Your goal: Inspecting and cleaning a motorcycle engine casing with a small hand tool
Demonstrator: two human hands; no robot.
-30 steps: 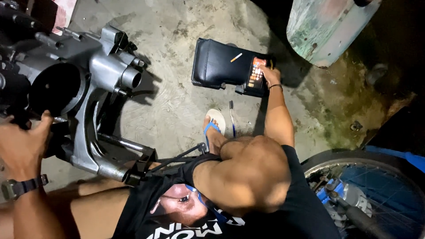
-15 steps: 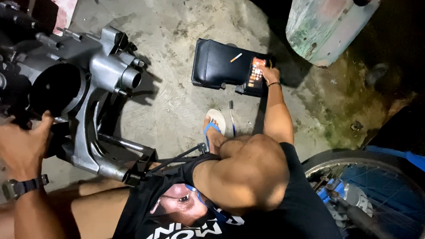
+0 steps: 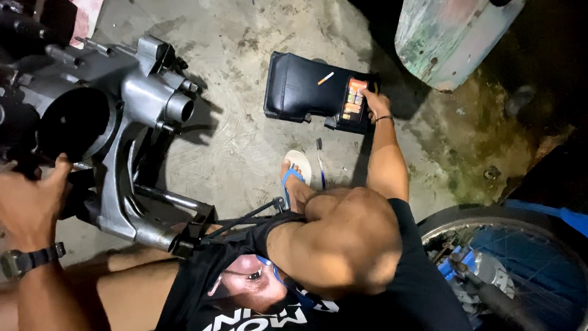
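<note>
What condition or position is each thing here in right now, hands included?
Left hand: pressed against the engine, not clearly gripping.
Right hand: fingers on the phone.
Phone: screen lit, lying on the black seat.
Black seat: flat on the concrete floor.
Engine: off any vehicle, resting on the floor.
Cigarette: lying on the seat; lit or not, cannot tell.
Sandal: worn on the foot.
Wheel: partly in view, lying low at right.

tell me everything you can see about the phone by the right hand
The phone is a slim rectangle with its screen lit, showing rows of small orange, red and pale tiles. It lies flat, screen up, on the right end of a black padded seat that rests on the concrete floor. The right hand reaches out to it, fingertips touching its right edge. A cigarette lies on the seat just left of it.
</note>
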